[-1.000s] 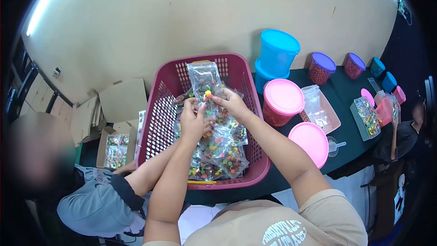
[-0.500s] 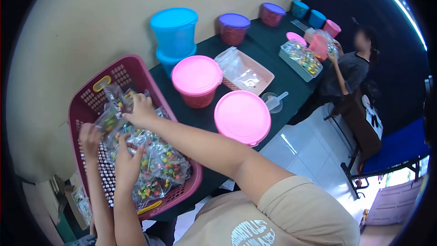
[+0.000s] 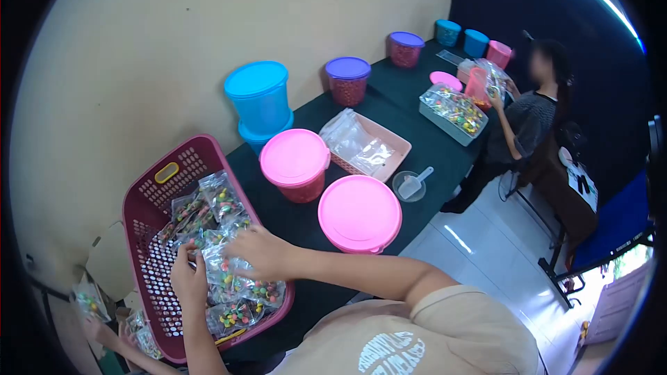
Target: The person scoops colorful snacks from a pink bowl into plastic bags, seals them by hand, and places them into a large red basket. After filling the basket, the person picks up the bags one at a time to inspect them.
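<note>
A person's left fingers [image 3: 183, 254] spread slightly over plastic bags [image 3: 221, 199] inside a maroon basket [image 3: 142, 203], the right fingers [image 3: 244, 242] blurred alongside, their grip unclear.

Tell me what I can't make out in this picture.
In the head view:
- Right hand's grip: motion blur.
- Maroon plastic basket's floor, in part: covered by clear packets of colourful pieces.
- Inside the tub with the nearest round pink lid: hidden by its lid.
- Lower-left co-worker's body: cut off by the dark edge; a hand shows.
</note>
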Demonstrator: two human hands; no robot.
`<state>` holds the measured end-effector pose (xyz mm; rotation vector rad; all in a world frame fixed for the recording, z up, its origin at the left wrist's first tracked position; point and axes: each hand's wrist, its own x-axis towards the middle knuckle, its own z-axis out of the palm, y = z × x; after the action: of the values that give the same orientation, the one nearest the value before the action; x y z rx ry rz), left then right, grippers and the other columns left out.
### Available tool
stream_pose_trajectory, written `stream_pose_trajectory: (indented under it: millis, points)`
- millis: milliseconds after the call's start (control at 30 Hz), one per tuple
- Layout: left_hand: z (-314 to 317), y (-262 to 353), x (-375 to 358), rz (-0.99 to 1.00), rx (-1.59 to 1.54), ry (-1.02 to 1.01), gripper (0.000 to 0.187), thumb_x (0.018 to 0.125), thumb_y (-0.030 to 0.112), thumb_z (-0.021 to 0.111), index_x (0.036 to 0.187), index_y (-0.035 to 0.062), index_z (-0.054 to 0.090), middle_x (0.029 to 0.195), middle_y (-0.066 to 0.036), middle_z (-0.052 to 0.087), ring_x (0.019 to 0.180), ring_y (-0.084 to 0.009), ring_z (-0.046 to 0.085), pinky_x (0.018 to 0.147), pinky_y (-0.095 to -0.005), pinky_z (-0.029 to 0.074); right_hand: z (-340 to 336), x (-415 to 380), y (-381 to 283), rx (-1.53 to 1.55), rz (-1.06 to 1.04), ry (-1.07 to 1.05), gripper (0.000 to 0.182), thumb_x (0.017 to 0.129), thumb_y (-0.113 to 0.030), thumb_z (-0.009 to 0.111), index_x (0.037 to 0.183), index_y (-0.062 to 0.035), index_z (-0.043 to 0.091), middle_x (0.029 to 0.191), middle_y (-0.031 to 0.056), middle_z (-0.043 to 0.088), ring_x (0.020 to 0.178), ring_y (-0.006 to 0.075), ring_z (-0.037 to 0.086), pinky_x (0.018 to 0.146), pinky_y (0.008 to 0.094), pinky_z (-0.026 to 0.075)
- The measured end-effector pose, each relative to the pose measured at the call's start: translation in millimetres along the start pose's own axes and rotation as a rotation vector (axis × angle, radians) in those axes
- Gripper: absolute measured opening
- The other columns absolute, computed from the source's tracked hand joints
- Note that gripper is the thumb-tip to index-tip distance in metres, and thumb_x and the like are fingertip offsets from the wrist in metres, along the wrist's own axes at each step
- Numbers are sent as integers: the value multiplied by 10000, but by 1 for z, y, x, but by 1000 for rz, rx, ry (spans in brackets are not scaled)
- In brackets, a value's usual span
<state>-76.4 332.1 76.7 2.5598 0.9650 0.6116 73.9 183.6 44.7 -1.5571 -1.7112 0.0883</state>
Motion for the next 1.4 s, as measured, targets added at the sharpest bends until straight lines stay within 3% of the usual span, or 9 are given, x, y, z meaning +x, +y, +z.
stream_pose_trajectory:
  millis: [233,467,600,733,867,1067,1200,1233,1400]
  points:
    - [-12,12,-7,133,-186,198,93,886,40,523,958,8,573,641,-30,527,569,-92,501,530,-253,390,-62,-118,20,331,-191,-210,337,885,-334,573,1098,-74,590,1186,112,564,1215,275,457,1010,437,354]
    - [22,138,-86,184,-690,454,110,905,118,477,937,12,485,647,-65,501,590,-123,478,588,-232,398,-214,-216,151,111,435,97,196,829,-208,629,954,-59,651,978,110,633,958,274,581,862,377,439]
    - [132,223,-86,-145,-854,321,81,893,68,492,897,2,540,654,-67,543,541,-127,515,527,-239,437,-228,-254,289,254,863,323,209,837,-175,611,966,-12,639,909,123,669,859,230,644,757,323,491]
    - [206,277,-79,-135,-988,-41,100,893,6,502,954,-27,574,709,-84,608,641,-129,586,593,-259,473,-194,-243,382,63,794,151,400,780,-222,696,1101,-11,587,1061,161,638,1002,272,615,851,369,476]
    - [227,322,-88,-148,-968,-53,102,900,27,511,952,-29,579,703,-87,612,645,-134,593,602,-259,477,-138,-214,408,-466,636,-250,728,691,-345,782,1276,-55,461,1345,163,439,1202,301,465,942,451,440]
    - [228,323,-110,-227,-939,-43,113,910,63,507,964,-18,565,709,-86,610,640,-134,587,603,-252,472,-139,-201,393,-356,857,-510,784,678,-401,772,1320,-113,427,1394,104,351,1308,348,303,982,593,357]
    - [239,332,-107,-382,-959,93,115,924,60,476,990,-12,535,689,-75,588,622,-122,555,595,-254,458,-108,-226,465,-360,727,-256,407,755,-286,711,1077,-58,610,1105,144,573,1067,340,542,892,455,470]
    - [243,339,-101,-369,-997,91,115,924,58,475,991,-12,536,699,-78,591,632,-122,555,600,-252,456,-127,-223,459,-285,791,-40,225,770,-212,697,865,-14,650,783,144,628,760,294,624,743,406,514]
    - [255,346,-86,-129,-849,-55,132,902,49,513,1010,-9,561,722,-62,601,682,-129,578,654,-258,469,-218,-232,410,639,874,509,188,849,-189,636,855,-4,611,804,90,615,740,192,605,685,326,524]
